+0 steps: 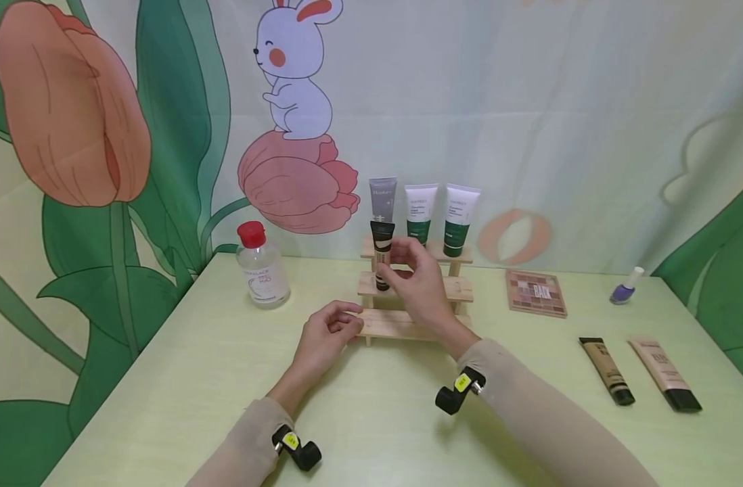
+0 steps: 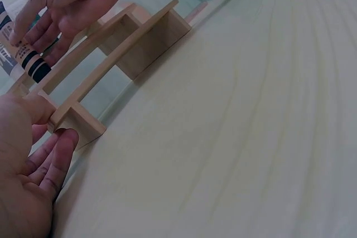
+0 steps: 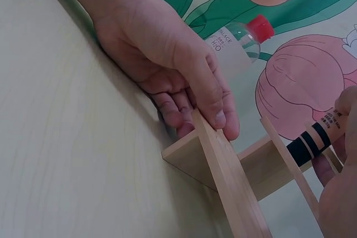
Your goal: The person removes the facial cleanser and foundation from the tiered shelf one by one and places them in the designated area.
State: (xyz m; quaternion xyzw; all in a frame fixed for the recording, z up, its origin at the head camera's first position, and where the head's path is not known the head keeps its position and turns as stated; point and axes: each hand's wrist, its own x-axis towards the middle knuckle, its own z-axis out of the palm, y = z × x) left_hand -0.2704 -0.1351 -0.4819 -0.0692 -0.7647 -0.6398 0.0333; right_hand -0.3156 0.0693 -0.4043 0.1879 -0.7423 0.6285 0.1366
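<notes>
In the head view my right hand [image 1: 421, 279] pinches an upright beige tube [image 1: 381, 257] with black ends at the left of the middle step. From the right wrist, its dark cap end appears close to that step; whether they touch I cannot tell. My left hand [image 1: 327, 333] holds the left end of the lowest step of the wooden display stand [image 1: 396, 325], thumb and fingers about its edge [image 2: 72, 110]. A grey tube [image 1: 382, 196] and two white-and-green tubes, one in the middle [image 1: 420, 206] and one at right [image 1: 460, 220], stand on the top step.
A clear bottle [image 1: 264, 277] with a red cap stands left of the stand. To the right lie an eyeshadow palette [image 1: 536, 293], a purple nail polish bottle [image 1: 624, 291], a gold-brown tube [image 1: 607, 370] and a pale pink tube [image 1: 664, 372]. A printed curtain [image 1: 591, 135] hangs behind the table.
</notes>
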